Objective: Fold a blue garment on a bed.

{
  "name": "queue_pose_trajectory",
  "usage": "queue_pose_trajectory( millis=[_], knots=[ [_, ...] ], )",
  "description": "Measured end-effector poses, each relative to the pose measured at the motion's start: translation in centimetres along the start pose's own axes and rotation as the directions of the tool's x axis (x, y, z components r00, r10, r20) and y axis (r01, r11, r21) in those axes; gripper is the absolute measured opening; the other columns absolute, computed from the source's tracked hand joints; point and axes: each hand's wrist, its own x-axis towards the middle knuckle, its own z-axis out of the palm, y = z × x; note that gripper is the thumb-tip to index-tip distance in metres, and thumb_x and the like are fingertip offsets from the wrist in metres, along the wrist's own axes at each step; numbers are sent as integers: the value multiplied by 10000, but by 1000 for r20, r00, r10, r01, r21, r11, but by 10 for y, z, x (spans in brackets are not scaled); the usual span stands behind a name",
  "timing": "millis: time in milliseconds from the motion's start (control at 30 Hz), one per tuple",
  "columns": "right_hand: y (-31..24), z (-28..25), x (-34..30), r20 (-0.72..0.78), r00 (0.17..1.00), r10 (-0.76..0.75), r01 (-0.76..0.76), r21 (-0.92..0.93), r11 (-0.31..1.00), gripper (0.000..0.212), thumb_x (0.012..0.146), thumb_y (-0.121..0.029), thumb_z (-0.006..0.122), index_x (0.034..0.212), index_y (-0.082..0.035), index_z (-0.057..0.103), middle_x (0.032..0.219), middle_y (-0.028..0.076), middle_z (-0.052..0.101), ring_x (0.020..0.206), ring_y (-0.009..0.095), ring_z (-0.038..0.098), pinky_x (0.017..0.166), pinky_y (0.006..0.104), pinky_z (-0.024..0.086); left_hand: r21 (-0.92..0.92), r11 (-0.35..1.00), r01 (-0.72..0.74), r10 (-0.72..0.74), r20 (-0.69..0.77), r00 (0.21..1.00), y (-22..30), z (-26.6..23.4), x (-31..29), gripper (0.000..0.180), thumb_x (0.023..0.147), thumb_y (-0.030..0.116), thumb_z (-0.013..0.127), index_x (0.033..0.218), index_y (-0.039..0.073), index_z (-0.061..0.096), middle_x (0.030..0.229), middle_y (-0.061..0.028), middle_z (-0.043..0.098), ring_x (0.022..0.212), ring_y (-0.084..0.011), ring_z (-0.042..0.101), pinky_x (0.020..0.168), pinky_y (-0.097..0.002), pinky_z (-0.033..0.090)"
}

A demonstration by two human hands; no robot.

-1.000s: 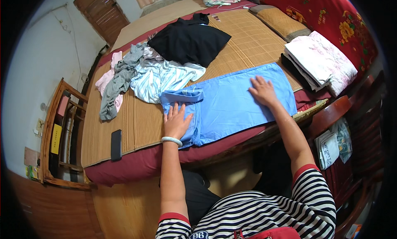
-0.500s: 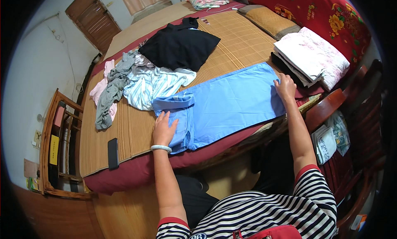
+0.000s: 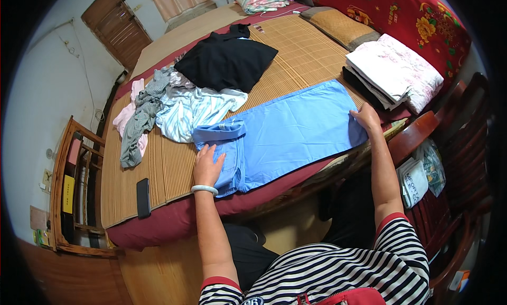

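A light-blue garment (image 3: 296, 133) lies spread lengthwise along the bed's near edge, its left end bunched and folded over in layers. Its exact kind I cannot make out. My left hand (image 3: 207, 168), with a pale bangle at the wrist, lies on the folded left end, fingers apart. At the garment's far right end, my right hand (image 3: 367, 117) pinches the edge between thumb and fingers. Beyond the left end lie a crumpled blue-and-white striped cloth (image 3: 185, 112) and a black garment (image 3: 227, 59).
A grey garment (image 3: 141, 125) and a pink one (image 3: 121, 115) trail off left. A black phone (image 3: 143, 198) lies on the woven mat (image 3: 169, 173). Folded white floral cloths (image 3: 391, 67) are stacked at right, near a pillow (image 3: 340, 28). A wooden chair (image 3: 414, 139) stands beside the bed.
My right hand has moved slightly down along the garment's right edge, and its fingers now pinch that edge. My left hand stays on the folded end.
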Motion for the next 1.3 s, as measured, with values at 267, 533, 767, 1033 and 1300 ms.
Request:
queue_pose_trajectory(
  millis=[267,533,767,1033,1300],
  knots=[
    [12,5,-2,-4,991,-131,130,180,975,474,734,-351,825,866,68,645,782,162,694,715,215,670,636,377,515,10,1000,-8,8,25,1000,-4,1,1,553,906,355,650,1339,19,577,1448,-259,472,1352,-390,436,1125,-420,349],
    [13,11,0,86,982,-169,130,341,931,508,780,-268,769,1145,62,642,1018,253,698,930,296,706,774,385,530,12,999,-31,30,52,998,-6,3,2,576,919,370,630,1364,13,549,1461,-263,454,1370,-388,415,1135,-418,335],
    [-45,-1,-29,-131,933,-334,351,134,927,422,837,-193,690,1217,-20,630,1132,211,682,1053,375,656,895,440,517,36,999,-18,16,60,998,-2,-1,2,576,921,371,628,1367,15,549,1465,-260,451,1373,-385,410,1139,-418,330],
    [-144,14,-73,-12,787,-617,615,103,782,285,837,-176,606,1094,-61,649,958,207,699,926,391,673,790,492,528,59,998,8,-12,69,998,1,0,2,581,917,375,631,1362,11,552,1464,-249,459,1384,-373,402,1142,-421,331],
    [-189,48,-116,280,608,-743,768,32,640,211,837,-120,527,963,-19,663,903,214,698,875,414,678,757,507,534,38,999,-12,10,60,998,-4,-1,0,572,911,368,639,1354,14,562,1461,-245,466,1380,-374,407,1137,-421,340]
  ],
)
